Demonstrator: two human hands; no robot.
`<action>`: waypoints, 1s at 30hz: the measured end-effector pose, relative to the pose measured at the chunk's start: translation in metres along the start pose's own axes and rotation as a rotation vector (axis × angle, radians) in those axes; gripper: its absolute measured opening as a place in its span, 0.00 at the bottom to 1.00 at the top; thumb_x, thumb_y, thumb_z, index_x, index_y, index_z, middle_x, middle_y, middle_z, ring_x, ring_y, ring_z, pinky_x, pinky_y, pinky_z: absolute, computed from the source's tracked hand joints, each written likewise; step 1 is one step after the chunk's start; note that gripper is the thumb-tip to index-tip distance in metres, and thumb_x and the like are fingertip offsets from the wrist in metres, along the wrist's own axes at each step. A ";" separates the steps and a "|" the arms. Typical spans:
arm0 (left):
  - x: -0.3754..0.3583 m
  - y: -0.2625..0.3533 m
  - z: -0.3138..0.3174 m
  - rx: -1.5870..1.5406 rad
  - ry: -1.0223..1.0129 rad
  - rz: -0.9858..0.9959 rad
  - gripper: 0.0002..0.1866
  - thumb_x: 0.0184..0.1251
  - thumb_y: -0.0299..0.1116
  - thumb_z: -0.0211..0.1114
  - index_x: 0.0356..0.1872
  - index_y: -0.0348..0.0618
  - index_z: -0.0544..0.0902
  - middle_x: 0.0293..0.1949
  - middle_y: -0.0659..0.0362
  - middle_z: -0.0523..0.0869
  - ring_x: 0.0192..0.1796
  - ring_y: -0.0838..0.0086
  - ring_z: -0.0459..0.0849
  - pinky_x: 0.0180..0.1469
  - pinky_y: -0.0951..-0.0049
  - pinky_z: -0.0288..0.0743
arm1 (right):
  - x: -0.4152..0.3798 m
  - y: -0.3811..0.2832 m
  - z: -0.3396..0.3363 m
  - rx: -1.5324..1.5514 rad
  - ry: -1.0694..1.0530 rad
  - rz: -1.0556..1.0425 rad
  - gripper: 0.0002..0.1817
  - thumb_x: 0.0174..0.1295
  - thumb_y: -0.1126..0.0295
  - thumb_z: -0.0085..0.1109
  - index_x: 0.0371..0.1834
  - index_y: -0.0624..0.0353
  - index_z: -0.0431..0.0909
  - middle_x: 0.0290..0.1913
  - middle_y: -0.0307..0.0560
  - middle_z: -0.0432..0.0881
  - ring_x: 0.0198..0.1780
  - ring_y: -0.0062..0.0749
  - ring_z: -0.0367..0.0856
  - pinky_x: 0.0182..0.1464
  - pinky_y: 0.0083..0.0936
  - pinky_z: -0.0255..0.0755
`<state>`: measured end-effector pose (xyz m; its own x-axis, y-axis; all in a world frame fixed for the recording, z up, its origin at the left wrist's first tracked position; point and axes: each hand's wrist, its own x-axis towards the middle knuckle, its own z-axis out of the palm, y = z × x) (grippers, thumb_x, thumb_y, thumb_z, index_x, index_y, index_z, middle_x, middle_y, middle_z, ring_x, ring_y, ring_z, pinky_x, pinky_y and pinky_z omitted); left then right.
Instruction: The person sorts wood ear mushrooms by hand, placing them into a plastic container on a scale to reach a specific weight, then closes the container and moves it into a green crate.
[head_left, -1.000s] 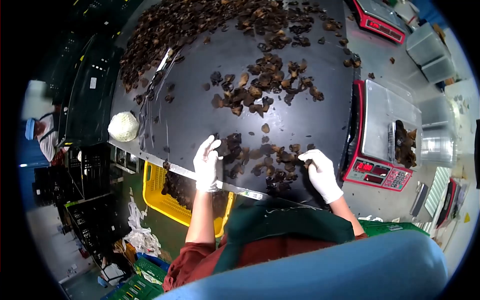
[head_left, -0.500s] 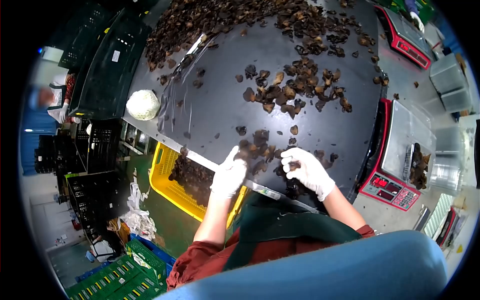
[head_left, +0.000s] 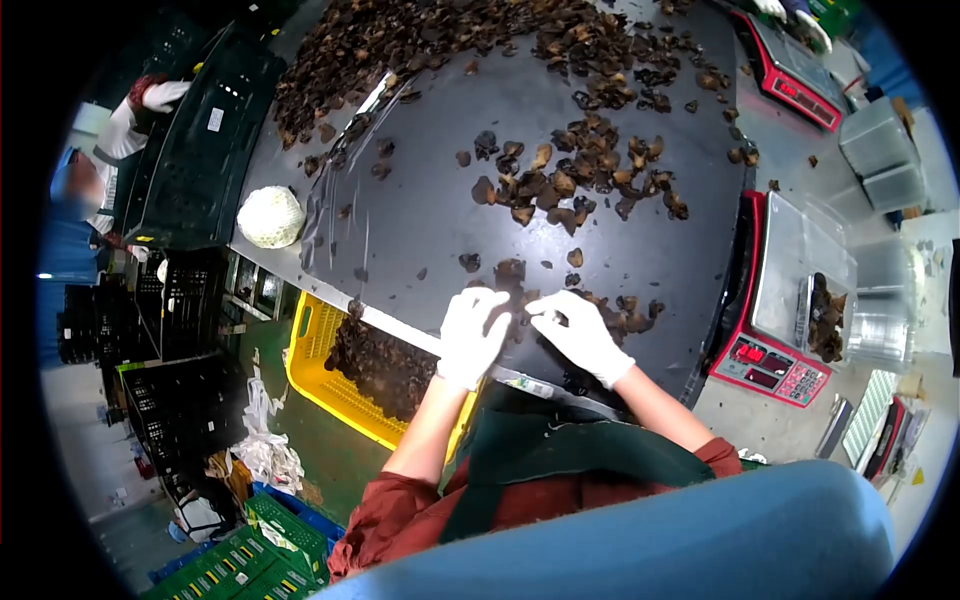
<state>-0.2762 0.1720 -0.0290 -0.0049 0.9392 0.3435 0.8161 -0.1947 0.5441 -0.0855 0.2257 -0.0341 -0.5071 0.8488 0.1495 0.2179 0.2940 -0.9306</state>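
White gloves cover both hands at the near edge of the dark table (head_left: 420,230). My left hand (head_left: 474,335) is over the edge, fingers bent towards dark mushroom pieces (head_left: 510,275); whether it grips any is hidden. Close by on the right, my right hand (head_left: 580,335) reaches left with its fingers bent over the same pieces, and its fingertips are too blurred to show a hold. Below and left of my left hand, a yellow crate (head_left: 330,392) holds many dark pieces. A loose group of brown-black pieces (head_left: 575,170) lies farther up the table.
A large mushroom heap (head_left: 430,40) covers the table's far side. A netted white ball (head_left: 271,217) sits at the left edge. Two red scales (head_left: 768,370) stand at the right, the nearer bearing a tray of pieces. Another person (head_left: 125,135) is beside a dark green crate (head_left: 205,150).
My hands have come closer together over the pieces, my right hand moving left. The view has shifted slightly. The person at the left now has a gloved hand raised at the dark green crate.
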 end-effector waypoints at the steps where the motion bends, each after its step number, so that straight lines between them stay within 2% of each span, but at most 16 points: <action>1: 0.003 0.002 0.002 0.041 -0.068 -0.039 0.14 0.54 0.31 0.67 0.43 0.47 0.83 0.44 0.53 0.79 0.46 0.57 0.77 0.50 0.61 0.73 | 0.003 0.001 0.003 -0.185 -0.031 -0.014 0.10 0.60 0.67 0.61 0.44 0.54 0.80 0.37 0.44 0.81 0.32 0.33 0.79 0.37 0.26 0.76; 3: 0.003 -0.010 0.010 0.102 -0.117 -0.080 0.15 0.54 0.30 0.68 0.45 0.47 0.83 0.45 0.54 0.78 0.48 0.58 0.76 0.52 0.62 0.73 | 0.011 0.000 0.005 -0.556 -0.096 -0.044 0.12 0.58 0.67 0.60 0.46 0.52 0.80 0.40 0.45 0.82 0.38 0.40 0.82 0.41 0.30 0.78; 5: 0.003 -0.024 0.013 0.146 -0.142 -0.149 0.15 0.53 0.30 0.68 0.45 0.48 0.83 0.45 0.54 0.77 0.48 0.58 0.76 0.52 0.62 0.72 | 0.012 0.020 0.004 -0.548 -0.042 -0.084 0.13 0.58 0.66 0.60 0.47 0.51 0.80 0.42 0.45 0.82 0.40 0.41 0.83 0.42 0.30 0.78; 6: 0.006 -0.023 0.011 0.158 -0.041 -0.104 0.13 0.53 0.30 0.67 0.42 0.48 0.83 0.42 0.54 0.78 0.43 0.59 0.76 0.46 0.62 0.73 | 0.016 0.022 -0.001 -0.542 -0.020 -0.104 0.14 0.57 0.66 0.60 0.47 0.51 0.79 0.42 0.45 0.82 0.40 0.41 0.83 0.42 0.30 0.78; 7: 0.008 -0.021 0.009 0.172 -0.004 -0.102 0.14 0.53 0.31 0.67 0.43 0.48 0.83 0.42 0.55 0.78 0.43 0.59 0.76 0.47 0.62 0.72 | 0.017 0.024 -0.009 -0.464 -0.070 0.040 0.13 0.57 0.66 0.60 0.46 0.50 0.80 0.43 0.44 0.83 0.42 0.41 0.83 0.44 0.30 0.78; 10: 0.012 -0.009 0.005 0.110 -0.024 -0.025 0.15 0.54 0.32 0.67 0.45 0.48 0.82 0.43 0.55 0.78 0.44 0.59 0.76 0.48 0.61 0.72 | 0.021 0.029 -0.028 -0.281 0.000 0.051 0.15 0.58 0.68 0.60 0.49 0.52 0.82 0.46 0.49 0.84 0.43 0.41 0.84 0.46 0.30 0.78; 11: 0.014 -0.006 0.007 0.086 -0.061 0.071 0.16 0.54 0.34 0.67 0.46 0.47 0.82 0.44 0.55 0.78 0.45 0.60 0.76 0.47 0.61 0.71 | 0.021 0.029 -0.034 -0.132 -0.027 0.131 0.16 0.60 0.69 0.61 0.53 0.55 0.82 0.46 0.47 0.85 0.40 0.34 0.84 0.41 0.25 0.77; 15: 0.020 0.013 0.019 0.290 -0.219 0.048 0.16 0.52 0.37 0.70 0.43 0.49 0.83 0.45 0.53 0.78 0.50 0.59 0.74 0.53 0.61 0.68 | 0.025 0.002 -0.048 0.313 -0.090 0.525 0.18 0.62 0.71 0.62 0.56 0.58 0.80 0.45 0.37 0.85 0.30 0.17 0.75 0.34 0.16 0.72; 17: 0.021 0.008 0.028 0.310 -0.273 0.046 0.15 0.51 0.37 0.70 0.42 0.49 0.84 0.45 0.54 0.78 0.51 0.59 0.74 0.54 0.61 0.67 | 0.025 -0.008 -0.053 0.359 -0.089 0.549 0.18 0.62 0.71 0.61 0.57 0.58 0.79 0.46 0.39 0.85 0.28 0.16 0.74 0.33 0.15 0.72; 20: 0.017 0.000 0.036 0.247 -0.245 0.059 0.12 0.52 0.35 0.69 0.39 0.49 0.84 0.43 0.56 0.79 0.50 0.60 0.74 0.53 0.60 0.67 | 0.022 -0.011 -0.057 0.434 -0.080 0.542 0.18 0.65 0.70 0.59 0.58 0.59 0.78 0.43 0.40 0.85 0.27 0.15 0.73 0.30 0.14 0.69; 23: 0.020 0.001 0.026 0.015 -0.016 0.089 0.14 0.48 0.31 0.71 0.39 0.49 0.83 0.41 0.57 0.78 0.48 0.58 0.74 0.52 0.60 0.68 | 0.018 0.001 -0.059 0.573 -0.056 0.556 0.19 0.65 0.69 0.58 0.58 0.62 0.76 0.38 0.40 0.84 0.24 0.16 0.72 0.25 0.14 0.66; 24: 0.022 0.004 0.018 0.037 0.033 0.079 0.13 0.53 0.28 0.69 0.41 0.48 0.83 0.39 0.58 0.79 0.46 0.64 0.77 0.49 0.63 0.72 | 0.016 0.005 -0.062 0.656 -0.055 0.591 0.19 0.65 0.69 0.58 0.59 0.62 0.76 0.39 0.41 0.83 0.24 0.17 0.73 0.25 0.14 0.67; 26: 0.023 0.012 0.001 -0.485 -0.040 -0.377 0.11 0.60 0.28 0.67 0.44 0.45 0.82 0.40 0.59 0.81 0.42 0.71 0.79 0.45 0.70 0.74 | 0.014 0.012 -0.065 0.848 -0.059 0.627 0.20 0.65 0.69 0.57 0.59 0.62 0.75 0.41 0.44 0.82 0.25 0.20 0.74 0.25 0.15 0.69; 27: 0.017 -0.003 0.004 -0.545 -0.025 -0.442 0.11 0.65 0.29 0.64 0.47 0.42 0.81 0.43 0.58 0.82 0.41 0.75 0.80 0.42 0.73 0.76 | 0.013 0.016 -0.064 0.957 -0.066 0.625 0.20 0.66 0.68 0.56 0.59 0.62 0.74 0.42 0.46 0.82 0.25 0.22 0.75 0.25 0.16 0.71; 28: 0.016 -0.012 -0.001 -0.833 -0.019 -0.638 0.13 0.65 0.27 0.62 0.50 0.39 0.80 0.45 0.54 0.82 0.43 0.71 0.81 0.46 0.71 0.77 | 0.016 0.012 -0.064 1.066 -0.074 0.622 0.20 0.66 0.68 0.56 0.60 0.62 0.74 0.44 0.48 0.81 0.26 0.24 0.76 0.26 0.17 0.72; 30: 0.018 -0.022 -0.011 -1.590 0.168 -0.737 0.16 0.64 0.28 0.61 0.53 0.37 0.78 0.46 0.51 0.82 0.45 0.65 0.82 0.50 0.68 0.78 | 0.019 -0.001 -0.062 1.095 -0.058 0.625 0.20 0.66 0.64 0.56 0.58 0.61 0.74 0.45 0.51 0.79 0.33 0.29 0.79 0.29 0.21 0.76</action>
<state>-0.3006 0.1904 -0.0262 -0.2175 0.9341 -0.2833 -0.6868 0.0598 0.7244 -0.0436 0.2689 -0.0100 -0.6088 0.6827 -0.4040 -0.3562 -0.6903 -0.6297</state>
